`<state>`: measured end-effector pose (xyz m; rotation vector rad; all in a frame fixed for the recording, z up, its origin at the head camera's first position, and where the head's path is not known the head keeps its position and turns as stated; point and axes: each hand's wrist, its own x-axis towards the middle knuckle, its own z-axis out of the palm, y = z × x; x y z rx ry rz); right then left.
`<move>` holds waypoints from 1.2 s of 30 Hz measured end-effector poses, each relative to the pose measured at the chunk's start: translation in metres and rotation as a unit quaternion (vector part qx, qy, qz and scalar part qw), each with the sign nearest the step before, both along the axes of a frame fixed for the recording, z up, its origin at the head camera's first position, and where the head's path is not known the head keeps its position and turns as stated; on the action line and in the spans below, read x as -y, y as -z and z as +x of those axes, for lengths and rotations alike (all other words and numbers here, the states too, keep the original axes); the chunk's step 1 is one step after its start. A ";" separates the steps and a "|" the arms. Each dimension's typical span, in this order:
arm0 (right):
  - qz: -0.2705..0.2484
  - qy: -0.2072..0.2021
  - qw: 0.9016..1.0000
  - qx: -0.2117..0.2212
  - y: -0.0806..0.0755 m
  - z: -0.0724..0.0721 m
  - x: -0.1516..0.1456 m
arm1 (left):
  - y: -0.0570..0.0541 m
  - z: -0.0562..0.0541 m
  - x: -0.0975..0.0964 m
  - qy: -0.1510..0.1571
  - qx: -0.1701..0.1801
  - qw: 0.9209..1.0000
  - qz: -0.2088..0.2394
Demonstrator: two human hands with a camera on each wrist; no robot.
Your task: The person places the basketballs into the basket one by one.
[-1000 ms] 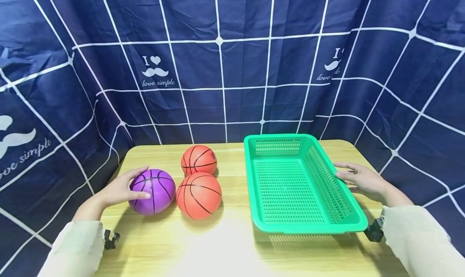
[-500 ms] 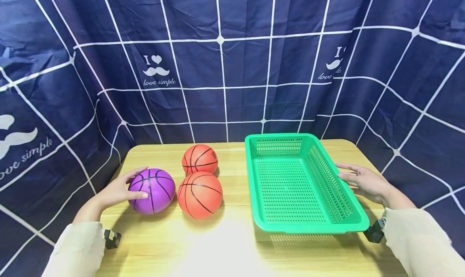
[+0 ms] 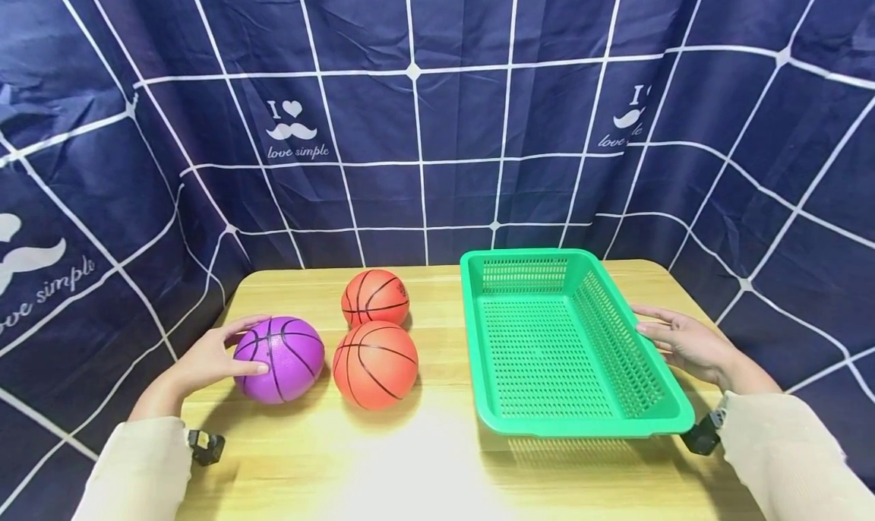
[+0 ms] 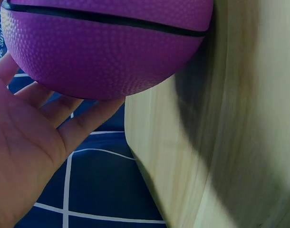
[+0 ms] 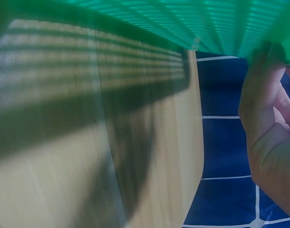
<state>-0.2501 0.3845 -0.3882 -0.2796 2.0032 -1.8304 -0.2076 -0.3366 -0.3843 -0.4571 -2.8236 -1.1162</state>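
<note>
Purple ball [image 3: 294,360] lay well left of green basket [image 3: 581,427], cupped by left hand [image 3: 208,360]: thumb on near side, fingers curved round far side. Ball's middle seam ran near to far. Basket's long axis also stretched away from person. At basket's right rim, right hand [image 3: 693,348] touched with extended fingers. Orange balls [image 3: 376,365] sat left of basket. Sleeved arms [image 3: 133,472] reached forward, angled inward.
</note>
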 end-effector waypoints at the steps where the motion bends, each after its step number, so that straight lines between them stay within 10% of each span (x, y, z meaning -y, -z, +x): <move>1: -0.004 -0.001 1.000 0.000 0.001 0.000 0.000 | 0.000 0.000 0.001 0.001 0.002 1.000 0.005; 17: -0.040 -0.005 0.999 0.007 0.005 0.001 -0.002 | -0.037 -0.021 0.003 -0.007 -0.039 0.996 0.085; 36: -0.013 0.009 1.000 0.007 0.001 0.002 0.003 | -0.084 -0.073 -0.054 -0.024 -0.001 0.989 0.148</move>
